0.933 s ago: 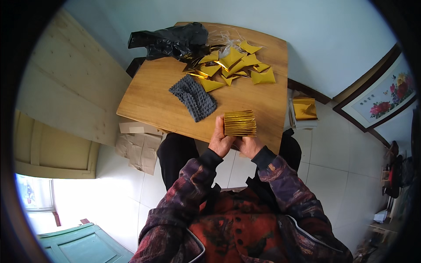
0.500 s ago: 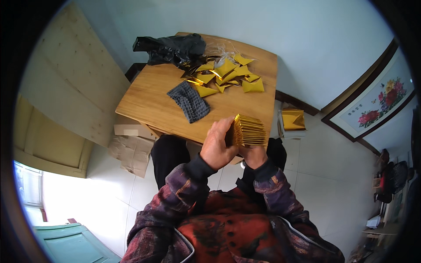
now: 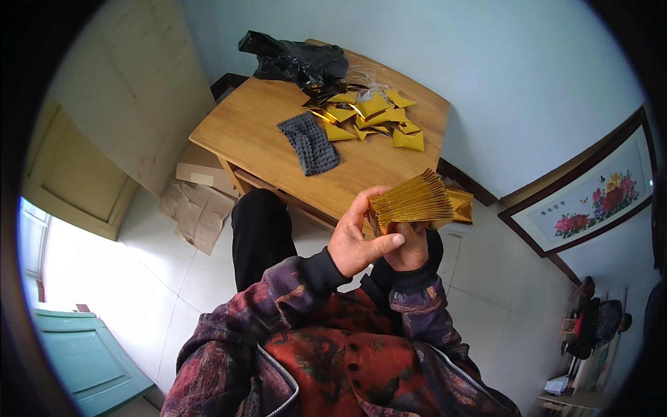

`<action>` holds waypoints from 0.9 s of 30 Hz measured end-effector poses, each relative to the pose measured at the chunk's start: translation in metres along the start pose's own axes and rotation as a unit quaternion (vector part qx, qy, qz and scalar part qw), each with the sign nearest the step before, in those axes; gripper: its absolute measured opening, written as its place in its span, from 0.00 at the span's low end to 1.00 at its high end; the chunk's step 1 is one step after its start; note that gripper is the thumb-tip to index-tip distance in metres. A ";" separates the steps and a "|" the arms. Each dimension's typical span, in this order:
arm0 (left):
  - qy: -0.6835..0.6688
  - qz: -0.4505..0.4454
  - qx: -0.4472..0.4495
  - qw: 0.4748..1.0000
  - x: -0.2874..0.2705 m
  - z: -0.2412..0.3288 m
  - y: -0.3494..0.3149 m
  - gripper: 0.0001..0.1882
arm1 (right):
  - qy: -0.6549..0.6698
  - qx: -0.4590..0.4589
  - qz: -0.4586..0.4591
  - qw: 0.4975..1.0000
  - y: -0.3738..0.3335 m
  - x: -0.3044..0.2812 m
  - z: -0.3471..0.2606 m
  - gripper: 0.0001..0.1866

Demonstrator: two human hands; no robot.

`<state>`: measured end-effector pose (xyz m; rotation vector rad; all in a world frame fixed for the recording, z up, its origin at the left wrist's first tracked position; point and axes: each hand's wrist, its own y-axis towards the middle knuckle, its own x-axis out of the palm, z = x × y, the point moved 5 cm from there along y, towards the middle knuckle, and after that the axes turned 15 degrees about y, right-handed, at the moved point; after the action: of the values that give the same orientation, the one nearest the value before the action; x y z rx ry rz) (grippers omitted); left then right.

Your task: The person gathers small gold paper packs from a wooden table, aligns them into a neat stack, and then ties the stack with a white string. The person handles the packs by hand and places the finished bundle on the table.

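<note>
1. While the gold stack (image 3: 413,200) sits up off the table (image 3: 236,128), it's between your two hands: leaves narrow at the left end, fanned wide to the right.
2. Left hand (image 3: 353,243): wrapped on the left end, thumb stretched along the near side toward the other hand.
3. Right hand (image 3: 410,250): holding from below and the near side. Most fingers hidden; can't tell how tight.
4. Main risk, my read: leaves slide out of the fan if your left grip loosens, since the far end spreads free.
5. Squeeze unevenly and thin edges could crease or skew.
6. Any dropped leaf may miss the tabletop; you're holding near its front edge, by your lap.
7. Beyond your hands: folded gold pieces (image 3: 408,140), loosely heaped. Grey cloth (image 3: 309,144) lies ahead-left. Reach carelessly and you could knock the heap.
</note>
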<state>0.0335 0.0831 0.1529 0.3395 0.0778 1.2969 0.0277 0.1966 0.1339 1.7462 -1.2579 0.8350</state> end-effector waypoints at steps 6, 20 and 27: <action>-0.024 0.066 0.010 0.997 0.008 0.012 0.000 0.32 | 0.004 0.010 0.001 1.000 -0.002 0.002 0.005 0.17; 0.019 0.109 0.082 0.990 0.004 0.012 -0.001 0.25 | -0.031 0.020 -0.013 0.999 0.001 0.011 0.011 0.26; 0.116 0.096 0.170 0.974 0.001 0.019 -0.001 0.23 | 0.004 0.060 -0.003 0.998 0.003 0.013 0.012 0.29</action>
<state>0.0393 0.0798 0.1712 0.4952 0.4800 1.5136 0.0293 0.1802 0.1403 1.8371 -1.2191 0.9306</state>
